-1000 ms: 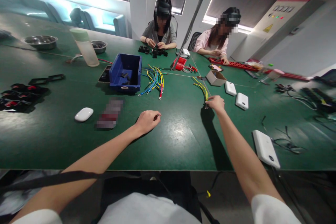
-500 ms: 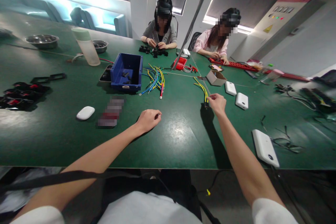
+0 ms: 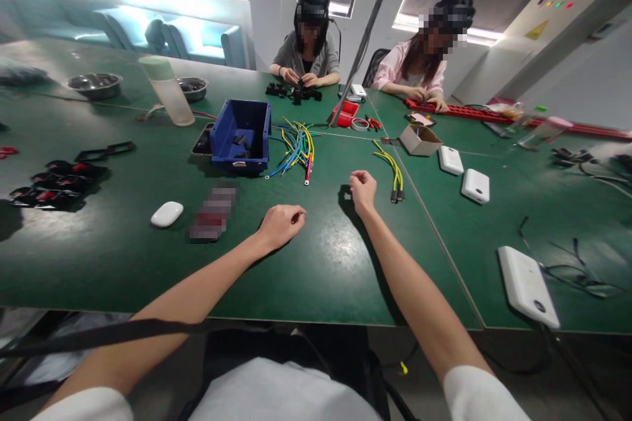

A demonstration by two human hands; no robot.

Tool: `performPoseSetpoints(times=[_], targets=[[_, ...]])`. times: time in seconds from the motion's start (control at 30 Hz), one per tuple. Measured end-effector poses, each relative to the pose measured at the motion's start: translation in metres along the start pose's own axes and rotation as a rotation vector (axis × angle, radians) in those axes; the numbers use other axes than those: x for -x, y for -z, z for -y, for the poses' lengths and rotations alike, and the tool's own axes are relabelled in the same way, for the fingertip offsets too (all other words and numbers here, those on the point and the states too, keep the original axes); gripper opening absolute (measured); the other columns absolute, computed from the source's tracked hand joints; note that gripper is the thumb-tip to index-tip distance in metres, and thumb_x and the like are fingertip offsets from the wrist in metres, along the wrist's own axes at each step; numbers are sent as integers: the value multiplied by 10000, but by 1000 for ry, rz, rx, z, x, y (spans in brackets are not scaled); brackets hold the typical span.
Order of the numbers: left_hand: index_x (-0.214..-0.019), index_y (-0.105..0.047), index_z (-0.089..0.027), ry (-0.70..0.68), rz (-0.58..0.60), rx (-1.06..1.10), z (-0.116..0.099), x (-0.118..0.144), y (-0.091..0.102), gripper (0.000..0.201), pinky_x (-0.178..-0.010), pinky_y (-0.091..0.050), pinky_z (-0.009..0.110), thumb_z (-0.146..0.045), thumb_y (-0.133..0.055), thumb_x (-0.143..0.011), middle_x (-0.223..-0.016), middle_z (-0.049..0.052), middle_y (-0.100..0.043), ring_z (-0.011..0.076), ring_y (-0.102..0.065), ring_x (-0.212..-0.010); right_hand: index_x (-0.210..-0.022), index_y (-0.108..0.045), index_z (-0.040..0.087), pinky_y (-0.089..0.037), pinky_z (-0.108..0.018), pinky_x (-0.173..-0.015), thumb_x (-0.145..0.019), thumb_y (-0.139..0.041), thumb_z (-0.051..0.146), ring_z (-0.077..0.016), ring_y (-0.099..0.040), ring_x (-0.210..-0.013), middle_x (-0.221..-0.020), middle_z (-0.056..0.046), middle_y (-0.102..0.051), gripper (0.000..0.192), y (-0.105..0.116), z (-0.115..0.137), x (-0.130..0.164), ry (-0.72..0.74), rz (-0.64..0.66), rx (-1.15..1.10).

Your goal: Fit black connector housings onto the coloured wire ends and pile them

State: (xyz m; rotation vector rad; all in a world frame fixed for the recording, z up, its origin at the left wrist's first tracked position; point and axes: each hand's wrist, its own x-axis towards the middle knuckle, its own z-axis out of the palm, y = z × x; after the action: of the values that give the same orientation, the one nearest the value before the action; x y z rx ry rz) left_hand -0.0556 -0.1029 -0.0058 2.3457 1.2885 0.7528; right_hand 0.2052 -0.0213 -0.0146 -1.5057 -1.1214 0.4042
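My left hand [image 3: 282,227] rests on the green table with its fingers curled under. A dark spot shows between thumb and fingers, and I cannot tell whether it is an object or a gap. Held just over the table is my right hand [image 3: 363,191], fingers curled in, with nothing seen in it. To its right lie several yellow wires [image 3: 394,168] with black ends, apart from the hand. Farther left, a loose bundle of blue, yellow, green and red wires [image 3: 297,150] with metal ring ends lies beside a blue bin [image 3: 240,138] that contains small black parts.
A white oval case [image 3: 166,214] and a blurred flat object [image 3: 215,214] lie left of my left hand. Black parts [image 3: 59,184] are farther left. A frosted bottle [image 3: 170,95], cardboard box [image 3: 419,139] and white device [image 3: 528,286] stand around. Two co-workers sit opposite, beyond a metal pole [image 3: 365,39].
My right hand has let go of the yellow wires and moved left, away from them. The wires now lie on the table. My left hand stays put while the view shifts slightly.
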Motion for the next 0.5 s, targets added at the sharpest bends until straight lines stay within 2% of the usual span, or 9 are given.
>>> performPoseSetpoints(times=[0.1,0.27,0.37,0.5], targets=[[-915,-724,-199,5,-21,5,4,-2,-1,191,-673,-451,266,-216,-542,-858,-775,21,-720,149,-638,-673,-755,-628,166,-415,-292,-652,-673,-540,277,-151,-508,-621,-689,-12,-605,163,-9,-6,7,13,31,6],[-931,-701,-190,43,-118,42,10,-6,-1,178,-665,-473,263,-208,-540,-857,-751,19,-699,147,-627,-658,-794,-636,165,-399,-287,-628,-688,-519,274,-151,-493,-609,-674,-5,-582,192,-6,-15,2,-12,12,-32],[-973,-670,-180,75,-271,58,8,-10,4,180,-709,-500,273,-191,-546,-844,-816,30,-704,154,-640,-700,-812,-629,165,-394,-283,-624,-687,-510,275,-153,-489,-619,-668,0,-565,205,-4,-18,-1,-34,-8,-77],[-1011,-631,-170,144,-566,7,12,-18,20,203,-818,-516,312,-168,-548,-826,-961,61,-699,180,-658,-820,-811,-622,167,-378,-271,-605,-672,-502,265,-144,-467,-611,-661,9,-541,208,-4,-20,-2,-36,-11,-115]])
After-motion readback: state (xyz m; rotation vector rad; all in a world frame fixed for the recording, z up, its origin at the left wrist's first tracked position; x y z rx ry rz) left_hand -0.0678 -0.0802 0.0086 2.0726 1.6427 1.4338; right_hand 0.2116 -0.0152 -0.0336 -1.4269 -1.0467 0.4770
